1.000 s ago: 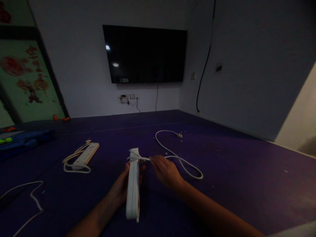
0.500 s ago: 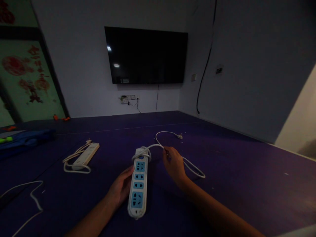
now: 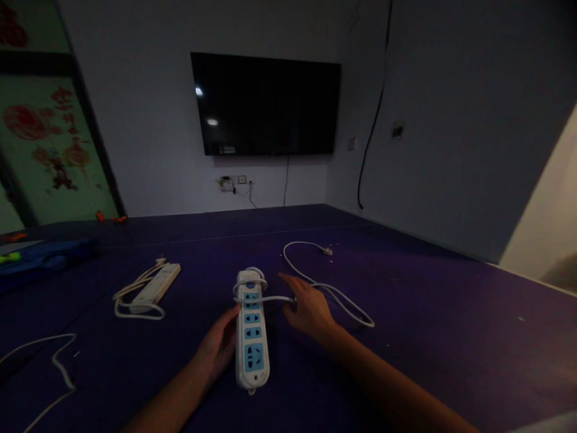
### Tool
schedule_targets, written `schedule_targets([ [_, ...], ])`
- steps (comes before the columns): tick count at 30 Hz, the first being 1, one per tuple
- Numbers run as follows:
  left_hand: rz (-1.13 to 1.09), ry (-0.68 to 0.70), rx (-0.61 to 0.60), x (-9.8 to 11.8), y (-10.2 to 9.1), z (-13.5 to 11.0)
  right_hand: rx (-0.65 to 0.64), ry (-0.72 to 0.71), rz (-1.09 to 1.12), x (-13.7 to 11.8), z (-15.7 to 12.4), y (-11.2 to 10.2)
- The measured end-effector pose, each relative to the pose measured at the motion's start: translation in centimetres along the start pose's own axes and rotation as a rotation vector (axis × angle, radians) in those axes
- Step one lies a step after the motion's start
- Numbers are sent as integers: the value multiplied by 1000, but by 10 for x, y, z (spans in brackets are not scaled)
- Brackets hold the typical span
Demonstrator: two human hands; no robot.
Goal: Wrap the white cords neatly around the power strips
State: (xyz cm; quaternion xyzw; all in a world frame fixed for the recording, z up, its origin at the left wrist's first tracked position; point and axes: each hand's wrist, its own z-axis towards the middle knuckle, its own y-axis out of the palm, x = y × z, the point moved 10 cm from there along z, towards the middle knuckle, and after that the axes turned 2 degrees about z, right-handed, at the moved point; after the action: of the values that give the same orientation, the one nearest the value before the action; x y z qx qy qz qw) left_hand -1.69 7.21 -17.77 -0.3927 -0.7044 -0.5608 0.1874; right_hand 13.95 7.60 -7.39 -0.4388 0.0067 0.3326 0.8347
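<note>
A white power strip (image 3: 252, 334) with blue sockets faces up in front of me over the purple floor. My left hand (image 3: 219, 346) grips its left side from below. The strip's white cord (image 3: 331, 288) crosses the strip's far end and runs right in a loop to a plug (image 3: 327, 249) on the floor. My right hand (image 3: 306, 307) is just right of the strip, pinching the cord where it comes off the strip, index finger stretched forward.
A second white power strip (image 3: 153, 286) with its cord bundled lies to the left. Another white cord (image 3: 49, 361) trails at far left. A blue object (image 3: 42, 257) sits at the left edge. A dark television (image 3: 265, 103) hangs on the far wall.
The strip turned from edge-on to sockets facing up. My right hand carried the cord out to the right, then back close to the strip, laying it across the far end.
</note>
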Motion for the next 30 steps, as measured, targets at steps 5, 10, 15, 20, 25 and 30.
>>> schedule_targets([
  [5, 26, 21, -22, -1, 1, 3, 63, -329, -19, -49, -9, -11],
  [10, 66, 14, -97, -5, 7, 4, 77, -408, -42, -64, -18, -2],
  [15, 123, -2, -118, -7, 10, 0, 45, -348, 60, -55, -21, 11],
  [20, 161, 68, -163, 2, 18, -7, 38, -309, 115, -51, -22, 14],
  [25, 246, 106, -204, 4, 17, -5, 57, -312, 224, -53, -22, 10],
  [30, 203, 112, -202, 1, 12, -1, 64, -270, 360, -50, -22, 10],
])
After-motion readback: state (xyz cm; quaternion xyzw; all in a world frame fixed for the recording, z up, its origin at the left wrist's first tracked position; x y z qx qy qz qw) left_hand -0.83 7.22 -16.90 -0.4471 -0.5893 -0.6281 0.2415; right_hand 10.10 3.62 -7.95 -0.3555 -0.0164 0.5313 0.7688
